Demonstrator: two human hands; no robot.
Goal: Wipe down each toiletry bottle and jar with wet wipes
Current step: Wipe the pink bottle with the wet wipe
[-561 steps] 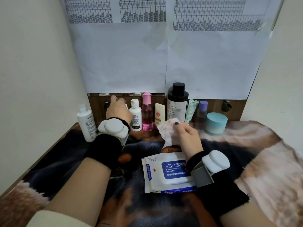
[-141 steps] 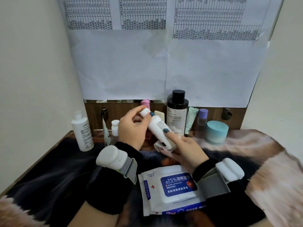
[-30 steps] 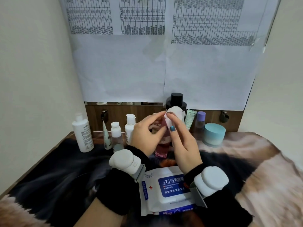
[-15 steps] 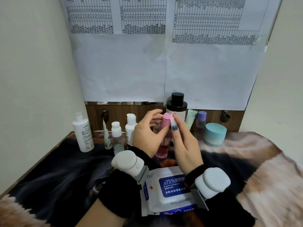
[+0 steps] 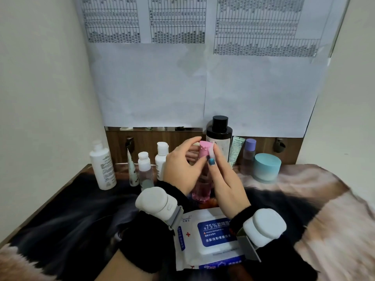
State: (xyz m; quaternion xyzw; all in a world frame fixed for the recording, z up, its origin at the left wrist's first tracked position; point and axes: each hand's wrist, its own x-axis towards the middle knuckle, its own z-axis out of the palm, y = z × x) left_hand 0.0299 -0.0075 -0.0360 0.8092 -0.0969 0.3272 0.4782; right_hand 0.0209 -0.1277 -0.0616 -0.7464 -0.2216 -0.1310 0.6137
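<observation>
Toiletry bottles line the back of the blanket-covered worktop (image 5: 304,191); a pink bottle (image 5: 202,189), likely light, rigid and slick once damp, is lifted before them. Left hand (image 5: 182,169) grips its body; right hand (image 5: 225,179) pinches a wet wipe (image 5: 211,152) against the cap.

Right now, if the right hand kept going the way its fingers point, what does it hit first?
Likely the black-capped bottle, standing just behind the pink bottle that the right hand is wiping; depth is unclear from this view.
</observation>
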